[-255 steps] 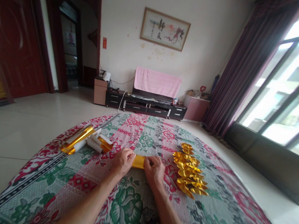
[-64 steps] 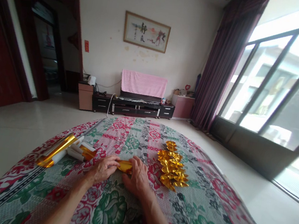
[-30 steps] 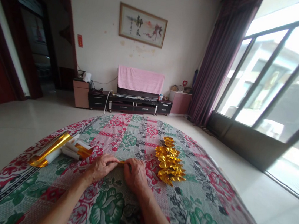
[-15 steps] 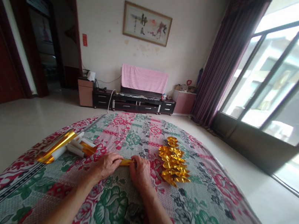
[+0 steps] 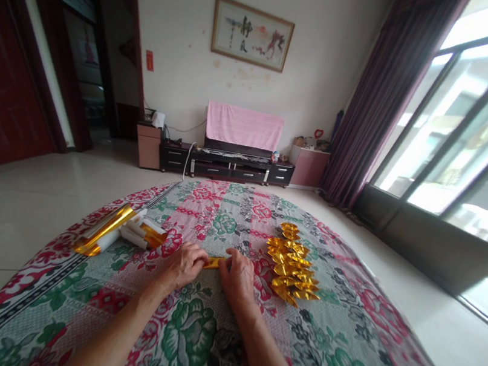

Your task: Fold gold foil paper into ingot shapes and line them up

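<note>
A small strip of folded gold foil paper [image 5: 214,262] lies flat on the patterned tablecloth [image 5: 189,334], between my two hands. At its left end, the fingers of my left hand [image 5: 187,264] are closed on it in a pinch. My right hand [image 5: 237,272] is at the other end, thumb against the strip and the index finger slightly raised. To the right stands a row of folded gold foil pieces with pointed tips [image 5: 293,267]. On the left lie rolled gold foil sheets [image 5: 109,229] and white-backed rolls with gold [image 5: 142,232].
The cloth covers a round-edged table. Beyond it, a low black cabinet [image 5: 228,168] holds something draped with a pink towel [image 5: 244,125]. A purple curtain [image 5: 375,105] and glass windows are on the right, a dark red door [image 5: 8,68] on the left.
The whole view has shifted slightly, so things appear further right. My right fingers have loosened and lifted a little, showing more of the gold strip. My left hand keeps its pinch.
</note>
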The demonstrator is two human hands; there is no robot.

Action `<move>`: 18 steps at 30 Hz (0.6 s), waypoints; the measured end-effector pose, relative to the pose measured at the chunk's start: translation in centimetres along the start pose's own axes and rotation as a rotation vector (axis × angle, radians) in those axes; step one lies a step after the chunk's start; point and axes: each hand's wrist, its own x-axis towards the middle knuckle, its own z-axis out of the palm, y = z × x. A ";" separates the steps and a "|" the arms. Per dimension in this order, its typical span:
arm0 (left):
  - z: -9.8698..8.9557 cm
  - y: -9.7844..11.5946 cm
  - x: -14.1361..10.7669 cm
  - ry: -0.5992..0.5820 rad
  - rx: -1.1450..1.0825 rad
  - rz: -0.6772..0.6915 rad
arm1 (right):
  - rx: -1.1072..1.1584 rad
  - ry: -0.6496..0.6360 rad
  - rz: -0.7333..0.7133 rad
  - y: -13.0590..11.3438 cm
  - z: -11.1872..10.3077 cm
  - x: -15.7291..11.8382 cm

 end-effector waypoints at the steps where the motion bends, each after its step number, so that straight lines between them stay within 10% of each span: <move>1: 0.0 0.0 0.0 0.003 0.006 0.004 | -0.011 0.004 0.001 0.0 0.0 0.0; 18: 0.5 -0.2 0.0 0.057 0.035 0.022 | -0.115 -0.069 -0.150 0.4 -0.7 -0.2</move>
